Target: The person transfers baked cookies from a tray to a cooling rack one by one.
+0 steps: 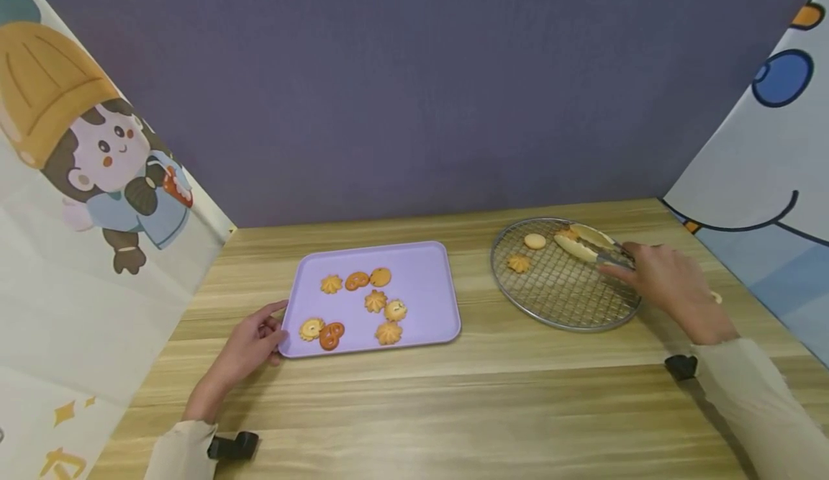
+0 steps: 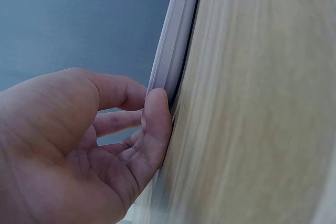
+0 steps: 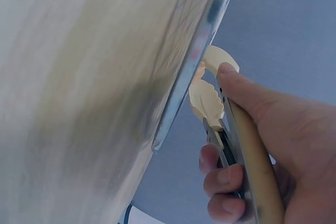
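My left hand (image 1: 249, 343) pinches the near left corner of a lilac tray (image 1: 427, 286), its fingertips on the rim (image 2: 170, 51) in the left wrist view. Several cookies lie on the tray, among them a pretzel-shaped one (image 1: 332, 336) and a flower-shaped one (image 1: 388, 333). In my right hand (image 1: 676, 286) are cream-tipped tongs (image 1: 575, 249), gripped round the handles. The tongs' spread tips stand over the far side of a round wire rack (image 1: 563, 304), on either side of a partly hidden cookie (image 1: 568, 234).
Also on the rack are a smooth round cookie (image 1: 535, 241) and a flower-shaped cookie (image 1: 518, 263). Tray and rack sit apart on a wood-grain table (image 1: 453, 408). A dark panel (image 1: 414, 91) rises behind, with printed cartoon panels at left and right.
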Available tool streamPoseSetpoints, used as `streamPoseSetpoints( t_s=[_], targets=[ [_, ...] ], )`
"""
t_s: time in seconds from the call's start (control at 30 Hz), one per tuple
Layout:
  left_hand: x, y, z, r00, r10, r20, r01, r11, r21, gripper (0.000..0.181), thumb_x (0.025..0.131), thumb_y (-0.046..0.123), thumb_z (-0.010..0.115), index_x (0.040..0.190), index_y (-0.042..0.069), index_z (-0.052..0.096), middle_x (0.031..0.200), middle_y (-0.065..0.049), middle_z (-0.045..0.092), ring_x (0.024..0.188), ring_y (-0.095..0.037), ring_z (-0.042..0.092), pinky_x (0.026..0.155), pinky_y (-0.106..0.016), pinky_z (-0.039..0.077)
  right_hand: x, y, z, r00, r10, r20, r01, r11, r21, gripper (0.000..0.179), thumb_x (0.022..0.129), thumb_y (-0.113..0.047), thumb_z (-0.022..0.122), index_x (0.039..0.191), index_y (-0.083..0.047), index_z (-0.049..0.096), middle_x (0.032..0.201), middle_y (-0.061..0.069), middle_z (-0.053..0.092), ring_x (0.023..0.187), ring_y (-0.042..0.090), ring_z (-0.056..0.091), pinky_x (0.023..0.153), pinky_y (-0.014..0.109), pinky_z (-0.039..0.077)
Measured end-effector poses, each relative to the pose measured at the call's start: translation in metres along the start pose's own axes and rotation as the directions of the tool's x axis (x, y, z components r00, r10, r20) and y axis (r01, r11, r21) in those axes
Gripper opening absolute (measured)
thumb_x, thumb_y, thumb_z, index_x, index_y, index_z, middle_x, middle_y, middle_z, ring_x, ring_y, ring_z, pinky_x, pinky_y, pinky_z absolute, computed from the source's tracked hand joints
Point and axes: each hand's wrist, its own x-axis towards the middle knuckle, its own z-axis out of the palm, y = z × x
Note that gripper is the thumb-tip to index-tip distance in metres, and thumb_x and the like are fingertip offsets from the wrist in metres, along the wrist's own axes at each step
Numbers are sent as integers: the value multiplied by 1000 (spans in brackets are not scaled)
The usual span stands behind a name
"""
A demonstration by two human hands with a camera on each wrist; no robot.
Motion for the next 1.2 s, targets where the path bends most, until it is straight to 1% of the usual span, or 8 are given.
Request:
streamPoseSetpoints(
  t_s=[0.27, 0.33, 0.47, 0.73, 0.87, 1.03, 1.1, 1.2],
  targets=[
    [0, -1, 0, 1000, -6, 2, 6, 1000, -6, 52, 85, 2, 53, 134, 3, 36, 89, -18, 50, 62, -17, 54, 47, -31, 53, 0, 0, -3, 1000, 23, 16, -23, 1000, 18, 56, 79, -64, 47, 79, -9, 53, 48, 3, 35, 40, 17, 36, 29, 29, 26],
    [0, -1, 0, 1000, -8, 1, 8, 1000, -8, 52, 85, 2, 53, 134, 3, 36, 90, -18, 50, 62, -17, 54, 47, -31, 53, 1, -1, -4, 999, 23, 21, -24, 1000, 20, 57, 78, -66, 46, 81, -9, 53, 48, 3, 36, 40, 17, 37, 30, 29, 26],
    [0, -1, 0, 1000, -10, -1, 10, 1000, -5, 52, 85, 2, 53, 135, 3, 36, 90, -18, 50, 63, -17, 53, 47, -31, 53, 2, -5, -7, 999, 17, 42, -18, 1000, 24, 63, 78, -69, 42, 89, -9, 55, 49, 3, 39, 41, 17, 39, 32, 30, 26],
    [-1, 0, 0, 1000, -5, -2, 5, 1000, -6, 52, 85, 3, 53, 134, 4, 36, 89, -18, 50, 61, -16, 53, 47, -31, 53, 2, -26, -17, 999, 3, 53, -4, 1000, 15, 79, 77, -71, 39, 118, -5, 53, 46, 3, 39, 39, 17, 37, 31, 31, 26],
    [-1, 0, -1, 1000, -1, -3, 1, 1000, -5, 51, 85, 2, 53, 134, 3, 36, 89, -17, 50, 61, -16, 53, 47, -31, 53, 2, -38, -19, 1000, -16, 16, 16, 1000, -7, 79, 76, -72, 40, 121, -8, 52, 44, 2, 36, 37, 16, 35, 29, 29, 25],
    [-1, 0, 0, 1000, -6, -2, 6, 1000, -4, 52, 85, 2, 53, 134, 3, 36, 89, -18, 50, 63, -17, 53, 48, -31, 53, 0, -52, -18, 994, -87, -68, 84, 995, -45, 76, 73, -70, 48, 117, -9, 54, 41, -1, 31, 33, 13, 27, 28, 25, 20],
    [-1, 0, 0, 1000, -7, 2, 7, 1000, -1, 52, 85, 2, 53, 134, 3, 36, 90, -18, 49, 64, -17, 53, 48, -31, 53, -1, -58, -18, 990, -113, -84, 108, 993, -56, 77, 72, -69, 51, 117, -7, 55, 44, 0, 34, 34, 13, 28, 29, 25, 20],
    [-1, 0, 0, 1000, -7, 1, 7, 1000, 4, 52, 85, 2, 52, 135, 3, 36, 90, -17, 50, 64, -18, 53, 48, -31, 53, -1, -67, -19, 984, -145, -102, 138, 988, -72, 79, 69, -70, 53, 118, -7, 55, 55, 6, 47, 35, 14, 31, 29, 26, 21]
  ],
)
